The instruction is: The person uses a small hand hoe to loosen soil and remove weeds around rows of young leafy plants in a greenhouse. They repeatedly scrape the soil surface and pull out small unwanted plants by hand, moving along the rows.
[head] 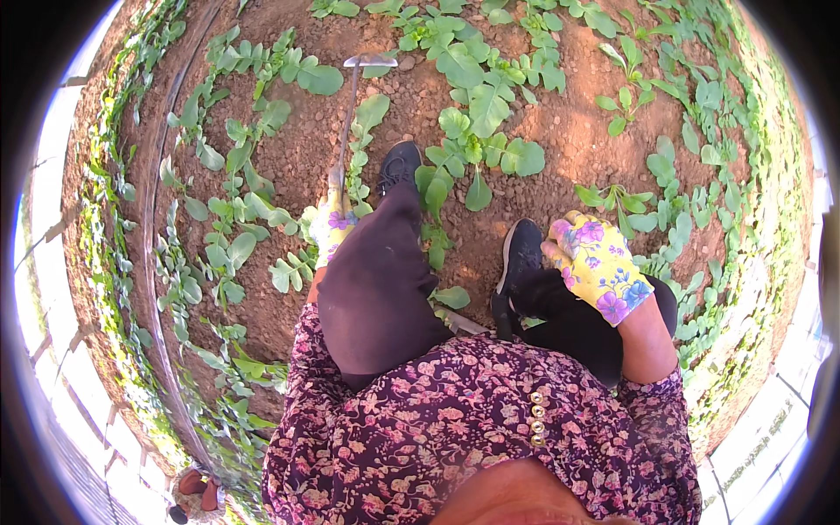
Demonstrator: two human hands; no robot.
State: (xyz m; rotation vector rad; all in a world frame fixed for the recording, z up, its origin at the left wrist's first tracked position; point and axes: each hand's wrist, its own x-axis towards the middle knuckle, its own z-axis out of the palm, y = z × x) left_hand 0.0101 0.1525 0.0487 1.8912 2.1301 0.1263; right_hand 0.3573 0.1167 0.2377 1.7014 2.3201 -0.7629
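Note:
My left hand (pixel 334 226), in a yellow flowered glove, grips a small hand hoe beside my bent left knee. The hoe's thin metal shaft (pixel 348 121) runs forward from the hand, and its flat blade (pixel 371 60) lies over the brown soil beyond my left shoe. My right hand (pixel 594 262), gloved the same way, is curled in front of my right knee, just right of my right shoe. No object shows in its fingers, though the palm is hidden. Lobed green leafy plants (pixel 476 125) grow in the soil ahead, between the two hands.
More leafy plants stand in rows at left (pixel 233 223) and right (pixel 705 151). A dark drip hose (pixel 155 262) runs lengthwise at left. My shoes (pixel 400 164) rest on the soil among the plants. Another person (pixel 197 493) is partly visible at the lower left.

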